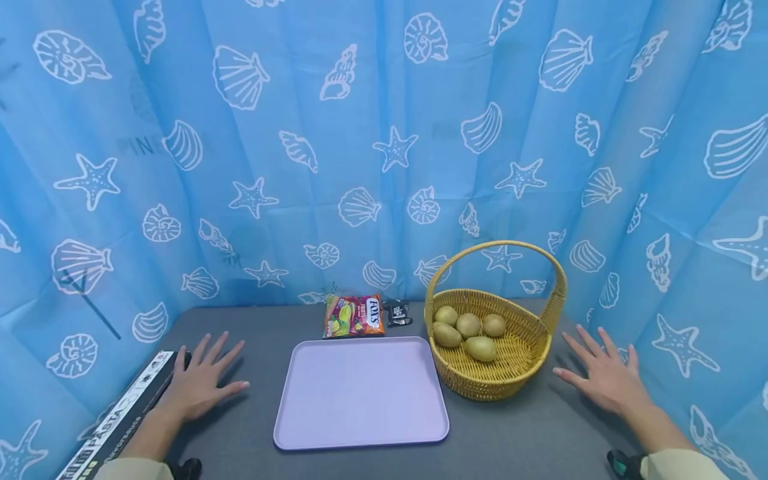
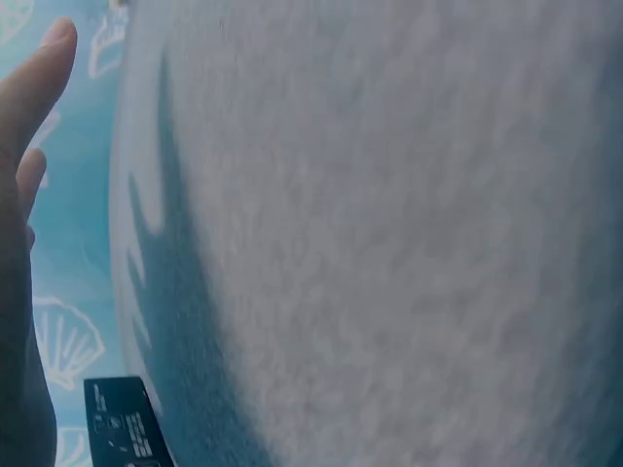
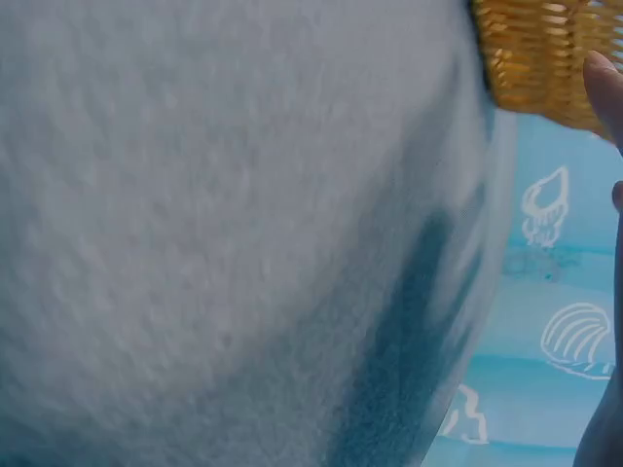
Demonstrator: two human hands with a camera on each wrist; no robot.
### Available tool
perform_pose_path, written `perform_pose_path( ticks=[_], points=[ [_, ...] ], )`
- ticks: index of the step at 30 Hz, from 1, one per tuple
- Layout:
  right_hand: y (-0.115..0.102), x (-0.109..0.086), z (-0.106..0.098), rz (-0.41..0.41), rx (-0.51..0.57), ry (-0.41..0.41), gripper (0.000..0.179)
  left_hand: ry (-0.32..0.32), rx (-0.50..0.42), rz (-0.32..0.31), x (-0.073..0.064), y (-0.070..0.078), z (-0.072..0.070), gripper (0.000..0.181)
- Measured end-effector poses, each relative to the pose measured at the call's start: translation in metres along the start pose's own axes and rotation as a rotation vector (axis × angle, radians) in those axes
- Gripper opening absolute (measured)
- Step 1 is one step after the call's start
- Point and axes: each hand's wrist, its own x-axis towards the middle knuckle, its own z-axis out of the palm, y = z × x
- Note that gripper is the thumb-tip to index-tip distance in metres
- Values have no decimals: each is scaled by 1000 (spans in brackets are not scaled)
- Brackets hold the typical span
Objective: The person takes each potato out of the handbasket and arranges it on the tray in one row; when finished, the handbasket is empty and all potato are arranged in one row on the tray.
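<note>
With fingers spread, my left hand (image 1: 201,383) hovers over the left side of the table, beside a black-and-white book (image 1: 129,407) with PASTA on its spine. My right hand (image 1: 609,377), fingers also spread and holding nothing, is to the right of a yellow wicker basket (image 1: 480,387). Several brownish-green potato-like or kiwi-like fruits (image 1: 468,325) lie inside that basket, under its tall arched handle. Between the hands sits a pale lilac tray (image 1: 362,393). Behind the tray lie a colourful FOX'S sweets bag (image 1: 354,316) and a small black packet (image 1: 398,313).
A grey cloth-covered table (image 1: 252,373) carries everything. Blue curtains (image 1: 360,167) with white seashell and starfish prints stand along the back and both sides. The basket's handle rises well above its rim.
</note>
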Motion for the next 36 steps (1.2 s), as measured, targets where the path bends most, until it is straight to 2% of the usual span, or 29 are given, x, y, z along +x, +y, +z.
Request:
perform_pose_path(
  ticks=[6, 10, 17, 22, 27, 30, 33, 36],
  points=[
    [-13, -6, -12, -88, 66, 178, 77, 61, -25, 62, 2, 15, -6, 81],
    [-22, -9, -18, -139, 150, 299, 70, 96, -89, 81, 4, 26, -10, 75],
    [-58, -4, -38, -235, 254, 525, 55, 161, -253, 50, 9, 51, -28, 58],
    [-84, 4, -52, -280, 292, 590, 48, 241, -433, 58, 11, 69, -41, 45],
    [-103, 17, -60, -270, 342, 568, 40, 316, -560, 76, 15, 78, -46, 36],
    [-112, 28, -63, -258, 384, 506, 35, 335, -622, 80, 17, 82, -46, 34],
    [-120, 41, -66, -249, 472, 377, 33, 332, -708, 80, 17, 85, -44, 37],
    [-126, 57, -69, -221, 556, 192, 35, 310, -794, 64, 16, 87, -39, 39]
  ],
)
